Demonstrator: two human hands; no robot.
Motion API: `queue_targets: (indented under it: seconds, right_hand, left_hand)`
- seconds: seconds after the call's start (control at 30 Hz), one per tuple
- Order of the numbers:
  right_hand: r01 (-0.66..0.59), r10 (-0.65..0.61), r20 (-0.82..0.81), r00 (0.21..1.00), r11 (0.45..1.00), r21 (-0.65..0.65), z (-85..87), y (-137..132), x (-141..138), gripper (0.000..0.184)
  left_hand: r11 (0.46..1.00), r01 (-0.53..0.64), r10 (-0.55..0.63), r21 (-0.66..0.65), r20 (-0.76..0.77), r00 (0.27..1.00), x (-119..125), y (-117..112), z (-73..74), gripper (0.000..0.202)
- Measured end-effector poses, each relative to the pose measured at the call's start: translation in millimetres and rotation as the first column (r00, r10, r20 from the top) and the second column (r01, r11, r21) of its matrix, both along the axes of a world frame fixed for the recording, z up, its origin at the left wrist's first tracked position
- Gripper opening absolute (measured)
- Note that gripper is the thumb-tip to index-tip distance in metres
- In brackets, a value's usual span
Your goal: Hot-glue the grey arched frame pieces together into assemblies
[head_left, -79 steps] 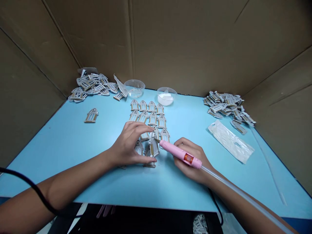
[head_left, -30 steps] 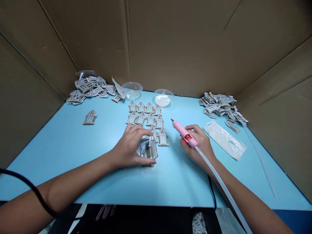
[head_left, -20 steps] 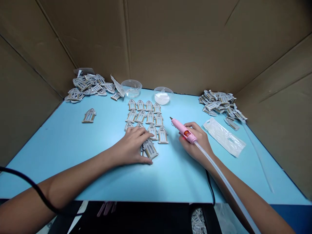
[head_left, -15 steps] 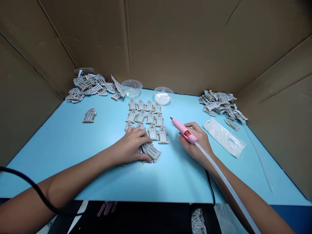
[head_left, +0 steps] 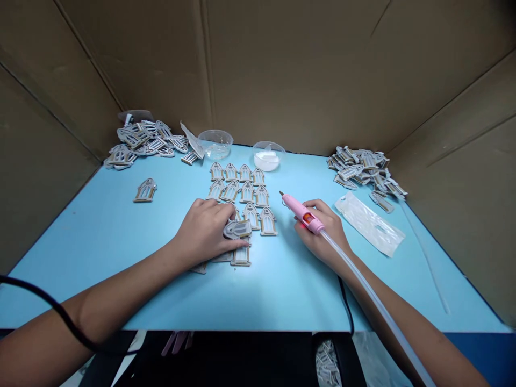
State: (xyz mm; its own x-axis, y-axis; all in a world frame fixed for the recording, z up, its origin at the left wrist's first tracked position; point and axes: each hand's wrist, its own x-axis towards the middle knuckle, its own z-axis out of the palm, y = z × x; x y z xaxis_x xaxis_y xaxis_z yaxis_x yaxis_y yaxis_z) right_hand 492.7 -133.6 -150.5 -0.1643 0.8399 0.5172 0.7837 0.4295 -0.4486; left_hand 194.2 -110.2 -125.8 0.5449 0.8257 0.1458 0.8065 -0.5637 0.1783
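My left hand (head_left: 203,231) is closed on a small grey arched window piece (head_left: 238,229), held between thumb and fingers just above the blue table (head_left: 121,231). More window pieces (head_left: 241,257) lie flat under and beside that hand. Rows of the same pieces (head_left: 241,185) are laid out just beyond it. My right hand (head_left: 320,234) grips a pink glue pen (head_left: 300,213) with a clear glue stick trailing back; its tip points up-left, clear of the pieces.
Heaps of window pieces sit at the back left (head_left: 139,142) and back right (head_left: 365,169). Two clear plastic cups (head_left: 215,142) (head_left: 266,156) stand at the back. A single piece (head_left: 145,191) lies left, a plastic bag (head_left: 368,223) right. Cardboard walls surround the table.
The glue pen has drawn back from the piece to the right. My left hand laid the upright piece down, then turned and lifted a piece in its fingers.
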Motion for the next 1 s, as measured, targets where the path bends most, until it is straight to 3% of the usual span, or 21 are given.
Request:
queue_targets:
  seconds: [0.13, 0.33, 0.53, 0.7, 0.8, 0.9, 1.0]
  right_hand:
    - [0.007, -0.007, 0.014, 1.0, 1.0, 0.001, 0.7, 0, -1, 0.01]
    - [0.002, -0.002, 0.005, 1.0, 1.0, 0.015, -0.1, 1, 0, 0.01]
    - [-0.012, 0.012, 0.023, 1.0, 1.0, 0.014, 0.3, 0, 0, 0.012]
    - [-0.008, 0.008, 0.0, 1.0, 1.0, 0.018, 0.2, 1, 0, 0.013]
    - [-0.012, 0.012, 0.016, 1.0, 1.0, 0.019, 0.4, 1, 0, 0.01]
    - [-0.014, 0.013, 0.017, 1.0, 0.999, 0.029, 0.7, 0, 0, 0.009]
    - [-0.016, 0.016, -0.006, 1.0, 0.998, 0.056, 0.5, 0, 0, 0.009]
  left_hand:
    - [0.984, -0.057, 0.044, -0.171, -0.081, 0.996, 4, -3, 6.7, 0.06]
    - [0.941, 0.124, -0.11, -0.314, 0.065, 0.992, -4, 1, 5.7, 0.064]
    - [0.927, 0.126, -0.104, -0.354, 0.081, 0.991, -5, 5, 7.6, 0.053]
    - [0.933, 0.08, -0.046, -0.35, 0.105, 0.993, -3, 3, 7.4, 0.069]
    - [0.923, 0.074, -0.046, -0.379, 0.082, 0.996, -6, 2, 9.1, 0.092]
    - [0.878, 0.091, -0.08, -0.47, 0.044, 0.996, -12, 4, 11.4, 0.115]
    - [0.824, 0.078, -0.066, -0.562, 0.042, 0.997, -16, 8, 12.3, 0.118]
